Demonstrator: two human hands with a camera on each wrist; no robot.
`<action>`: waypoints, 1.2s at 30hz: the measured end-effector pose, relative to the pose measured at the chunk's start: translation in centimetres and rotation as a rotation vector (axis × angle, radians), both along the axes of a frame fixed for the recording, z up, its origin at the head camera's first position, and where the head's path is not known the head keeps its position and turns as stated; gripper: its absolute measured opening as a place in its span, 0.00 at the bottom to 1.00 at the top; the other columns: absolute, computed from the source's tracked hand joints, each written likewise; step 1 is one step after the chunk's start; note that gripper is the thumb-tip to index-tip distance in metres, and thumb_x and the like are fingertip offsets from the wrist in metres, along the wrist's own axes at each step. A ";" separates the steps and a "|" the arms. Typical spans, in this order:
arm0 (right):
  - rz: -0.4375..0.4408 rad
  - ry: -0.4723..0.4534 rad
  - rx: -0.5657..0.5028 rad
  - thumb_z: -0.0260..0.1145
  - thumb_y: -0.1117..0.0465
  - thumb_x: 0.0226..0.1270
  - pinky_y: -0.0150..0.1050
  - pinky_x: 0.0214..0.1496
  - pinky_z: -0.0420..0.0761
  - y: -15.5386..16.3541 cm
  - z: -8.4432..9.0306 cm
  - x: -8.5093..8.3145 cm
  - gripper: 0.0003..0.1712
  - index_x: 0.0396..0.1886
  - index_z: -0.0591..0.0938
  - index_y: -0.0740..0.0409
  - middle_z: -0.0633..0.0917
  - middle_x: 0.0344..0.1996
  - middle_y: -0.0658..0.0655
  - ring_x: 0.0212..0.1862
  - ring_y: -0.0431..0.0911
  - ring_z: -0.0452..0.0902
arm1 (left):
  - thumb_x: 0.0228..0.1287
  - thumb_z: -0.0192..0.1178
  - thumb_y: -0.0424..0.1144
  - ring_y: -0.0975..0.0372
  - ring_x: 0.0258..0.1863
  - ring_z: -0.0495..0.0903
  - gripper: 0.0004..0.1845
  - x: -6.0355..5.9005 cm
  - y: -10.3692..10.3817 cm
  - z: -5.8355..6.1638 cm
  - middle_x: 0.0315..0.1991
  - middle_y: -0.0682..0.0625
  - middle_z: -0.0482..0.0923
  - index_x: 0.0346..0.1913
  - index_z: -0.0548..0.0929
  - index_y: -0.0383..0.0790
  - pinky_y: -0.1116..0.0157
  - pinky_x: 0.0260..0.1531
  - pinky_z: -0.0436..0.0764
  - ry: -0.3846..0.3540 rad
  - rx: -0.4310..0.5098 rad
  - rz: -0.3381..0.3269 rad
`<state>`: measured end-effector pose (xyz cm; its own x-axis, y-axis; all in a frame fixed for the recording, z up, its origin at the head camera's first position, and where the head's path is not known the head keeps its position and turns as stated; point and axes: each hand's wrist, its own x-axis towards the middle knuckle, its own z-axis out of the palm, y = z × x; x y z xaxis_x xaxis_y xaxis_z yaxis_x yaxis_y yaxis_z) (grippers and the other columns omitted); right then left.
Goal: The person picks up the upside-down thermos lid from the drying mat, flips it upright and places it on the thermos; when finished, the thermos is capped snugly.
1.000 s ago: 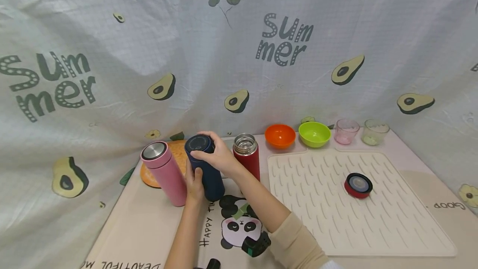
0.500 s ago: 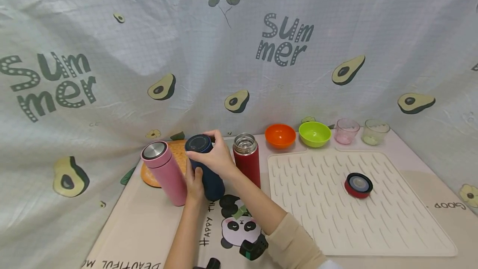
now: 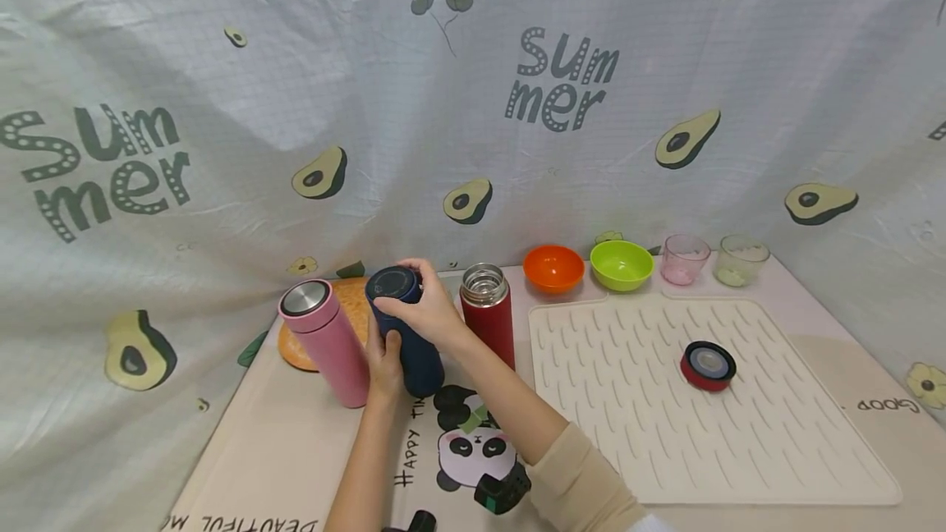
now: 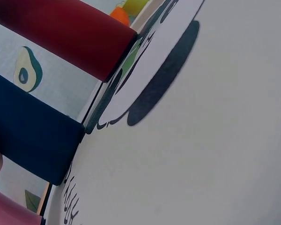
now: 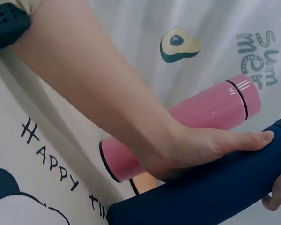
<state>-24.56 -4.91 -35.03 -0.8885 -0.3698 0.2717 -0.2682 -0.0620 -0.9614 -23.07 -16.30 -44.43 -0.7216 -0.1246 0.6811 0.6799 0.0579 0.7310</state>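
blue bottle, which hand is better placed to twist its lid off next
Likely the right: the right hand already grips the blue bottle around its lid. The left hand holds the body lower down, so it seems better placed for steadying.

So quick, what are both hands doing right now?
Left hand: closed, holding the blue bottle by its side.
Right hand: closed, holding the same bottle round its top.
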 end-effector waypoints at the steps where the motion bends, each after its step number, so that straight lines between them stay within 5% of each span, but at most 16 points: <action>1: 0.026 -0.010 -0.013 0.65 0.59 0.58 0.43 0.54 0.73 0.1 0.0 0.0 0.34 0.63 0.63 0.53 0.73 0.53 0.57 0.52 0.48 0.73 | 0.66 0.44 0.58 0.65 0.51 0.71 0.36 0.0 0.0 0.0 0.56 0.56 0.69 0.69 0.53 0.38 0.71 0.51 0.71 -0.002 0.004 -0.002; 4: 0.077 -0.037 -0.051 0.63 0.62 0.60 0.45 0.55 0.72 0.2 -0.1 -0.2 0.33 0.64 0.64 0.54 0.73 0.54 0.58 0.53 0.49 0.73 | 0.65 0.45 0.59 0.64 0.49 0.72 0.37 -0.2 -0.1 -0.4 0.55 0.55 0.70 0.68 0.55 0.37 0.71 0.49 0.72 -0.002 0.021 -0.006; 10: -0.075 0.006 -0.022 0.71 0.57 0.52 0.38 0.49 0.76 -0.1 0.0 -0.2 0.34 0.57 0.65 0.55 0.72 0.50 0.55 0.49 0.47 0.73 | 0.67 0.45 0.55 0.65 0.53 0.71 0.35 -0.1 0.2 0.1 0.58 0.57 0.68 0.69 0.52 0.36 0.70 0.53 0.70 -0.024 0.015 -0.018; 17: 0.045 0.003 -0.019 0.65 0.61 0.58 0.43 0.54 0.73 0.1 -0.1 -0.2 0.33 0.64 0.64 0.55 0.74 0.53 0.57 0.52 0.48 0.74 | 0.66 0.46 0.55 0.69 0.49 0.71 0.36 1.6 1.1 2.2 0.53 0.62 0.69 0.66 0.55 0.31 0.73 0.50 0.70 -0.029 0.039 -0.001; 20: -0.009 0.016 -0.030 0.69 0.60 0.54 0.40 0.51 0.75 0.0 -0.1 -0.1 0.34 0.60 0.66 0.56 0.74 0.51 0.56 0.50 0.47 0.74 | 0.68 0.45 0.53 0.69 0.51 0.70 0.36 1.7 1.1 2.4 0.55 0.62 0.68 0.67 0.52 0.30 0.73 0.52 0.69 -0.027 0.020 -0.010; 24: -0.095 0.041 0.005 0.72 0.55 0.51 0.38 0.48 0.77 -0.2 -0.1 0.0 0.35 0.56 0.65 0.54 0.73 0.48 0.54 0.48 0.45 0.74 | 0.69 0.44 0.51 0.67 0.54 0.69 0.36 1.3 0.8 2.0 0.59 0.59 0.66 0.69 0.48 0.32 0.72 0.54 0.67 -0.028 -0.005 -0.028; 31: 0.047 -0.013 -0.029 0.66 0.61 0.58 0.44 0.54 0.73 0.1 -0.1 -0.1 0.34 0.64 0.64 0.55 0.74 0.54 0.56 0.53 0.47 0.73 | 0.67 0.45 0.55 0.65 0.52 0.70 0.36 0.0 -0.1 -0.1 0.57 0.56 0.67 0.68 0.53 0.33 0.72 0.52 0.69 -0.038 0.009 -0.004; 36: -0.042 0.010 -0.033 0.72 0.59 0.50 0.40 0.51 0.75 -0.2 -0.3 -0.2 0.35 0.57 0.65 0.54 0.72 0.49 0.54 0.50 0.46 0.71 | 0.66 0.44 0.57 0.62 0.59 0.66 0.38 -0.1 -0.4 -0.1 0.63 0.54 0.63 0.71 0.49 0.38 0.69 0.58 0.65 -0.013 0.002 -0.041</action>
<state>-24.73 -5.11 -35.31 -0.9004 -0.3228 0.2918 -0.2804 -0.0824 -0.9563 -23.19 -16.68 -44.49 -0.7348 -0.0959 0.6714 0.6723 0.0283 0.7398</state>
